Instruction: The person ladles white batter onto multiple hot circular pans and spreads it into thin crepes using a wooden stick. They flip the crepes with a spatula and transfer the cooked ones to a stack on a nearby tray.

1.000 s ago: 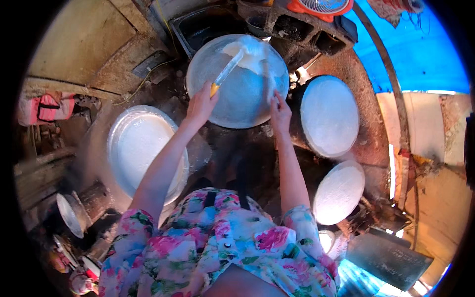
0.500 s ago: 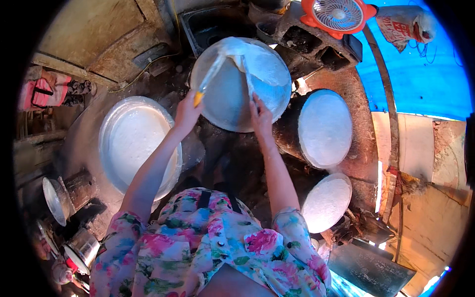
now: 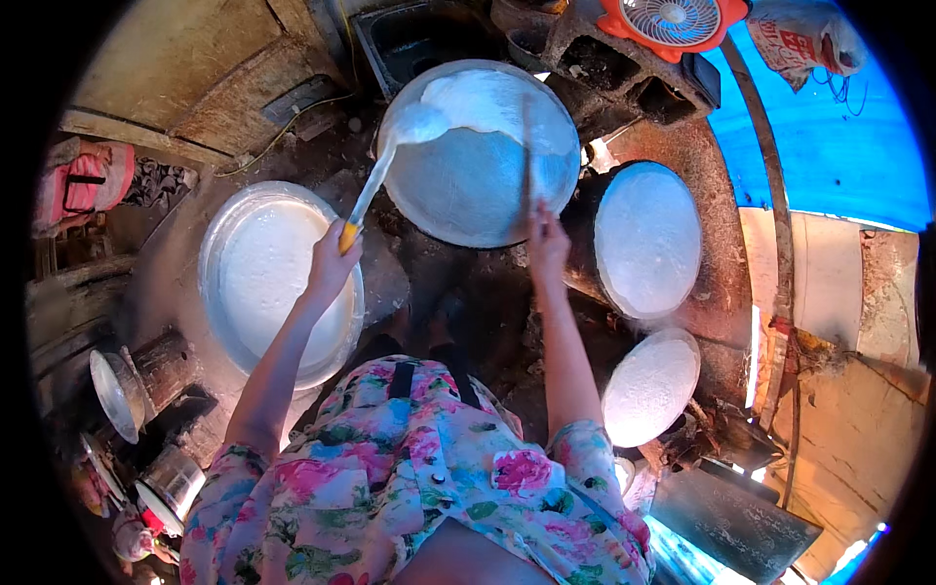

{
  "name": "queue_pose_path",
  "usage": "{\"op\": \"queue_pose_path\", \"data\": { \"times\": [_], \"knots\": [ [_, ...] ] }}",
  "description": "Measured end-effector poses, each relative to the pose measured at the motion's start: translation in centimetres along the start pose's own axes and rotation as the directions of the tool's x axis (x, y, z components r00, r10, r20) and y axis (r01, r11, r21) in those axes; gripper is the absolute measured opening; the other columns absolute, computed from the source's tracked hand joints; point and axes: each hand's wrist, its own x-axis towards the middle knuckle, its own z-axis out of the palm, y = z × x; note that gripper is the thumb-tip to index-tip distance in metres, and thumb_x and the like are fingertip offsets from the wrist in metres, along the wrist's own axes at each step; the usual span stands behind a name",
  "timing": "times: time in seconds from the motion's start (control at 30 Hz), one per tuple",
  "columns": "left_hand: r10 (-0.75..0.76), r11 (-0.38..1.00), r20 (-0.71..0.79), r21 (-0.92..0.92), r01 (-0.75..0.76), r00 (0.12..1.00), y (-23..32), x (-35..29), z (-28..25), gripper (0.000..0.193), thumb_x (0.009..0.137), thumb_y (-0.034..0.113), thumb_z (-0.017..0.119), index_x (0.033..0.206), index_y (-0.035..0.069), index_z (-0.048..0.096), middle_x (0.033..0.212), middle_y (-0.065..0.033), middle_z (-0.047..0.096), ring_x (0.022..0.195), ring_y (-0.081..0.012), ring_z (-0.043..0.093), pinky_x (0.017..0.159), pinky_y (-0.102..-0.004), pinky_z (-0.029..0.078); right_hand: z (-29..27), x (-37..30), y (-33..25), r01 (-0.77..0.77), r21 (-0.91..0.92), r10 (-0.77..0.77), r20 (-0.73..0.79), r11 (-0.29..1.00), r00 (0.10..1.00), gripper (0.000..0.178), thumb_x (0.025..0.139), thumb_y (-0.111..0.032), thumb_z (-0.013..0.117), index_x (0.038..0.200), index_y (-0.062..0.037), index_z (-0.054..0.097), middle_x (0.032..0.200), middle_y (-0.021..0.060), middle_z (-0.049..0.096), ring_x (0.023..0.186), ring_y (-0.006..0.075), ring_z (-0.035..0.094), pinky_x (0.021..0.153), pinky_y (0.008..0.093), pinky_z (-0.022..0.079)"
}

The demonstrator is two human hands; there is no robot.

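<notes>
My left hand [image 3: 333, 265] is closed round the yellow-tipped handle of a white-coated ladle [image 3: 373, 185]. The ladle's bowl is over the left rim of a large round metal pan [image 3: 458, 200], where thick white liquid [image 3: 478, 97] covers the far part. My right hand [image 3: 549, 244], at the pan's near right rim, grips a thin stick-like tool [image 3: 527, 146], blurred by motion, which reaches across the pan. Left of my body stands a wide metal basin [image 3: 208, 255] of white batter [image 3: 263, 258], under my left forearm.
To the right are a round white-topped vessel [image 3: 648, 239] and a second white disc-like surface [image 3: 651, 388]. Hollow blocks [image 3: 624, 83] and an orange fan [image 3: 673, 19] stand at the far right. A dark sink-like tray [image 3: 419, 44] lies behind the pan. Metal pots [image 3: 171, 483] sit lower left.
My left hand has drawn the ladle left and nearer, to the pan's left rim. My right hand has shifted right with its tool, and the white liquid has spread along the far side.
</notes>
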Motion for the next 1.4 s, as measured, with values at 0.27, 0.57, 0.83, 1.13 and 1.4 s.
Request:
{"op": "queue_pose_path", "data": {
  "times": [0.27, 0.57, 0.83, 1.13, 1.4],
  "knots": [
    [0.129, 0.975, -0.058, 0.192, -0.115, 0.990, 3.4, 5.9, 3.7, 0.021, 0.087, 0.015, 0.060, 0.099, 0.002, 0.049, 0.081, -0.0247, 0.062, 0.082, -0.0445, 0.061, 0.067, -0.0482, 0.048, -0.2, 7.3, -2.1, 0.108, 0.012, -0.108, 0.089, 0.994, 0.990, 0.040, 0.096, -0.030, 0.056, 0.127, -0.0054, 0.059, 0.104, 0.0177, 0.069, 0.089, 0.0231, 0.067, 0.081, 0.0338, 0.051],
    [-0.150, 0.985, 0.013, 0.093, 0.148, 0.989, 1.1, -5.0, 2.2, 0.034, 0.085, 0.014, 0.062, 0.116, 0.007, 0.049, 0.084, -0.0225, 0.063, 0.081, -0.0407, 0.064, 0.069, -0.0420, 0.050, -2.5, 5.9, -2.4, 0.121, 0.069, -0.134, 0.226, 0.990, 0.965, 0.040, 0.092, -0.020, 0.063, 0.131, -0.0092, 0.057, 0.109, 0.0203, 0.067, 0.090, 0.0236, 0.066, 0.084, 0.0329, 0.050],
    [0.057, 0.971, -0.089, 0.237, -0.035, 0.994, 4.7, 2.2, 4.4, 0.031, 0.087, 0.017, 0.061, 0.114, 0.008, 0.047, 0.083, -0.0248, 0.063, 0.081, -0.0449, 0.062, 0.067, -0.0504, 0.048, -1.0, 12.3, -1.8, 0.378, 0.012, -0.355, 0.372, 0.926, 0.858, 0.037, 0.093, -0.015, 0.059, 0.130, -0.0107, 0.058, 0.116, 0.0196, 0.064, 0.108, 0.0284, 0.062, 0.094, 0.0347, 0.045],
    [-0.123, 0.967, -0.008, 0.225, 0.122, 0.992, 2.8, -5.5, 4.5, 0.033, 0.087, 0.014, 0.061, 0.115, 0.008, 0.047, 0.076, -0.0222, 0.061, 0.072, -0.0397, 0.064, 0.062, -0.0455, 0.048, -5.7, 15.6, 0.9, 0.389, 0.037, -0.357, 0.481, 0.921, 0.801, 0.035, 0.087, -0.003, 0.062, 0.121, -0.0127, 0.065, 0.104, 0.0078, 0.056, 0.094, 0.0223, 0.057, 0.085, 0.0316, 0.046],
    [-0.199, 0.963, -0.035, 0.179, 0.202, 0.979, 3.5, -7.0, 5.6, 0.026, 0.087, 0.016, 0.062, 0.107, 0.008, 0.047, 0.077, -0.0240, 0.060, 0.076, -0.0433, 0.062, 0.062, -0.0477, 0.046, -5.5, 16.2, -2.3, 0.367, 0.054, -0.300, 0.691, 0.929, 0.658, 0.036, 0.086, 0.001, 0.062, 0.119, -0.0122, 0.066, 0.113, 0.0067, 0.053, 0.104, 0.0219, 0.055, 0.089, 0.0286, 0.044]
  ]
}}
